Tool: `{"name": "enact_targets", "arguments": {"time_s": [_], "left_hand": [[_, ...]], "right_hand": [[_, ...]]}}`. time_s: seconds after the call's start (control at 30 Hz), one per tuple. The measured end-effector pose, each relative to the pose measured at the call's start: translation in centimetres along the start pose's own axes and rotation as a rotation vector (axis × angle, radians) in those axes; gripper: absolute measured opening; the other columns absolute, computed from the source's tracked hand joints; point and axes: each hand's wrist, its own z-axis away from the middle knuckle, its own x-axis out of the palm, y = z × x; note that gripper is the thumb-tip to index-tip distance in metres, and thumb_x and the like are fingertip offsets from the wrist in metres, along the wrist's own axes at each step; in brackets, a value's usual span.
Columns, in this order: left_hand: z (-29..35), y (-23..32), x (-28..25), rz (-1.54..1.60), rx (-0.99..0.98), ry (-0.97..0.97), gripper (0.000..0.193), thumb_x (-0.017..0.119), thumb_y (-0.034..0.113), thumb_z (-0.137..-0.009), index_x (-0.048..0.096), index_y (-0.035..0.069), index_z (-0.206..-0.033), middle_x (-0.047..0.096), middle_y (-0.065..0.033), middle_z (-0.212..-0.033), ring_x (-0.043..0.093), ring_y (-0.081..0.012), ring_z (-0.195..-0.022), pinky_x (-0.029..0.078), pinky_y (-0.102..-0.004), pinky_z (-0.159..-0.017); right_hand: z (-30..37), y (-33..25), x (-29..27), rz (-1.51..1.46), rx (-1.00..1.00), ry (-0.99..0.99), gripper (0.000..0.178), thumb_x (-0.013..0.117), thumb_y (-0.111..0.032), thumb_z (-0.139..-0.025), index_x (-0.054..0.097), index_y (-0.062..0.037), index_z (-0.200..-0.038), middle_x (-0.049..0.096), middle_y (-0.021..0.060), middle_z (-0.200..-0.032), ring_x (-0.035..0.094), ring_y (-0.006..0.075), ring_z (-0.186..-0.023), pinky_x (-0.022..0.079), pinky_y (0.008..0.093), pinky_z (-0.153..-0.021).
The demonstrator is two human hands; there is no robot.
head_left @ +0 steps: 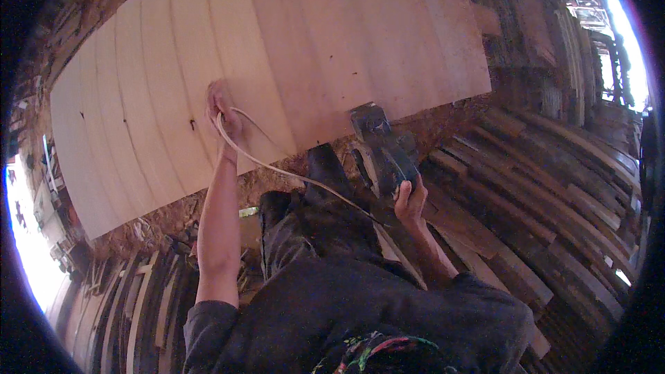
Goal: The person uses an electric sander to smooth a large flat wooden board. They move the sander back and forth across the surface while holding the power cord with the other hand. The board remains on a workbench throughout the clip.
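Observation:
My right hand [411, 201] is closed round the rear handle of a dark, boxy power tool, which looks like a belt sander [385, 149]. The tool is tilted, its front end by the near edge of a wide wooden panel [312, 41]; whether it touches the wood I cannot tell. Over the pale left part of the panel, my left hand [223, 111] grips a whitish power cord [305, 179]. A loop of this cord hangs from the fingers, and its long run crosses above my legs toward the right hand. My left fingertips are partly blurred.
Stacked boards [526, 187] fill the floor on the right, and more planks [138, 305] lie at the lower left. Shavings and dirt [149, 232] cover the ground along the panel's near edge. My legs [284, 225] are close to that edge.

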Motion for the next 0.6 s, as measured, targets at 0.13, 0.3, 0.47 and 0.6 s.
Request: {"name": "enact_targets", "arguments": {"time_s": [0.13, 0.3, 0.47, 0.6], "left_hand": [[0.7, -0.2, 0.1, 0.032, -0.114, 0.021, 0.047, 0.046, 0.034, -0.112, 0.067, -0.003, -0.133, 0.069, -0.0229, -0.133, 0.061, -0.0371, -0.132, 0.043, -0.0483, -0.117], [1.0, -1.2, 0.6, 0.124, -0.104, -0.018, 0.054, 0.041, 0.039, -0.115, 0.062, -0.004, -0.141, 0.063, -0.0182, -0.147, 0.051, -0.0351, -0.145, 0.033, -0.0458, -0.125], [-0.2, 2.1, -0.5, -0.113, 0.002, -0.035, 0.045, 0.046, 0.034, -0.109, 0.07, 0.0, -0.125, 0.07, -0.0207, -0.131, 0.057, -0.0424, -0.137, 0.04, -0.0527, -0.119], [0.3, 1.2, -0.2, -0.105, 0.06, -0.004, 0.047, 0.044, 0.035, -0.109, 0.069, 0.0, -0.126, 0.07, -0.0195, -0.13, 0.057, -0.0427, -0.138, 0.04, -0.0537, -0.119]], "right_hand": [[-3.1, -2.3, 0.8, 0.004, -0.073, 0.012, 0.035, 0.056, -0.028, -0.109, 0.064, 0.0043, -0.12, 0.072, 0.0166, -0.084, 0.07, 0.0336, -0.071, 0.053, 0.0442, -0.066], [-15.3, -7.6, 5.3, -0.001, -0.117, 0.043, 0.039, 0.057, -0.033, -0.11, 0.066, 0.0038, -0.118, 0.074, 0.0194, -0.095, 0.073, 0.0378, -0.086, 0.056, 0.0453, -0.077], [-31.6, -16.8, 11.8, -0.125, -0.43, 0.172, 0.059, 0.053, -0.052, -0.11, 0.071, 0.0038, -0.113, 0.071, 0.0176, -0.081, 0.068, 0.0289, -0.074, 0.052, 0.0428, -0.068], [-44.8, -22.3, 16.6, -0.049, -0.513, 0.231, 0.067, 0.052, -0.058, -0.109, 0.073, 0.0055, -0.107, 0.074, 0.0264, -0.092, 0.074, 0.039, -0.086, 0.053, 0.0487, -0.074]]}}
